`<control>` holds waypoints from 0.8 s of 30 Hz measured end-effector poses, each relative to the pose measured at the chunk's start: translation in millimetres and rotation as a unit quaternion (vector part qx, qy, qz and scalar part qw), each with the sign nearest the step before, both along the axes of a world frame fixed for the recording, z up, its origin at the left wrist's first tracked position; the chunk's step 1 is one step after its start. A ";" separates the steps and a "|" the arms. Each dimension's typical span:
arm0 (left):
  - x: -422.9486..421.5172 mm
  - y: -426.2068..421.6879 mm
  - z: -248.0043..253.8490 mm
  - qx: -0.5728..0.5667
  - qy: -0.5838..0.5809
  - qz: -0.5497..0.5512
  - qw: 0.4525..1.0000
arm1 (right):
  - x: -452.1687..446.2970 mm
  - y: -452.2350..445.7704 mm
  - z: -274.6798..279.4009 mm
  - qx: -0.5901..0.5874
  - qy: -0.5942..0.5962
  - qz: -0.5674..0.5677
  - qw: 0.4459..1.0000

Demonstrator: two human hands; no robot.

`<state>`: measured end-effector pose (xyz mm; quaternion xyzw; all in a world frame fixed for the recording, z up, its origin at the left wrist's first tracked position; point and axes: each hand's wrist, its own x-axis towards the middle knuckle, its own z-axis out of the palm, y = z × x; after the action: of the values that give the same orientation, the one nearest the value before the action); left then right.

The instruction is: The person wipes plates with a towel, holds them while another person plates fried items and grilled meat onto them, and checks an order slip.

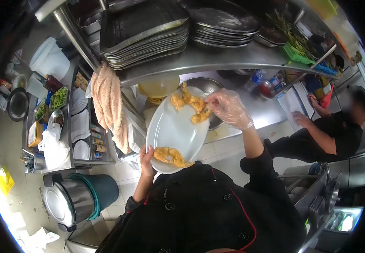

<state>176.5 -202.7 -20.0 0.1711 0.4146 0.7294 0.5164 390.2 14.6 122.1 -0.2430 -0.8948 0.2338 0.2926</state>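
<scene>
A white oval plate (169, 130) is held in front of my body, with my left hand (147, 162) gripping its near left rim. One long golden fried piece (169, 156) lies near that rim, beside my left thumb. At the plate's far end are several more fried pieces (193, 101). My right hand (229, 109), in a clear plastic glove, is at the far right edge with its fingers pinched together on one of these pieces. Behind the plate, a metal bowl (203, 84) is partly hidden.
Stacked trays (144, 33) and oval metal plates (224, 25) stand on a steel shelf (216, 59) ahead. A towel (106, 101) hangs at its left. Another person (334, 130) works at the right. A cooker (59, 201) and a bin (106, 189) are lower left.
</scene>
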 end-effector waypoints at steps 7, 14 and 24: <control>1.2 -2.0 5.7 -0.003 0.004 0.000 1.000 | -13.3 21.4 23.6 0.112 -0.089 0.001 0.990; 0.1 -3.0 -1.1 -0.004 0.009 -0.017 1.000 | -61.4 71.2 -6.5 -0.008 -0.162 0.235 0.958; 5.3 -5.4 9.9 -0.014 -0.004 0.012 1.000 | -52.5 61.9 14.4 -0.012 -0.177 0.152 0.972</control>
<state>181.8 -208.1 -10.1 0.1561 0.4249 0.7304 0.5115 337.6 76.5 136.5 -0.1452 -0.9559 0.2399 0.0871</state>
